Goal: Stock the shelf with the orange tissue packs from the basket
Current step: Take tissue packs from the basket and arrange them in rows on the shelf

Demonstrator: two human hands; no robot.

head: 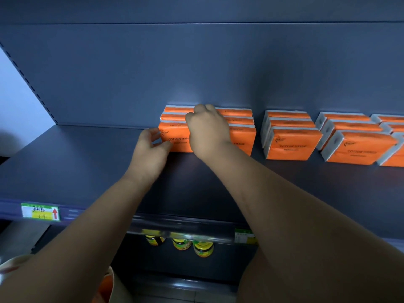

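Several groups of orange tissue packs (290, 143) already line the shelf (87, 162), the left hand (150, 149) pinching the leftmost group's (242, 136) end, the right hand (207, 132) curled over its top; what remains in the basket is unseen.

I see the orange tissue packs (290, 143) standing on edge on the dark grey shelf (87, 162), set back against its rear wall in rows three deep. Their fronts read COTTON TISSUE and their ends are white. The left group (240, 136) looks two packs wide, though the join is hidden. Its front left pack (175, 143) stands upright, level with its neighbour. More groups stand to the right with gaps between them, and the last is cut off at the frame edge.
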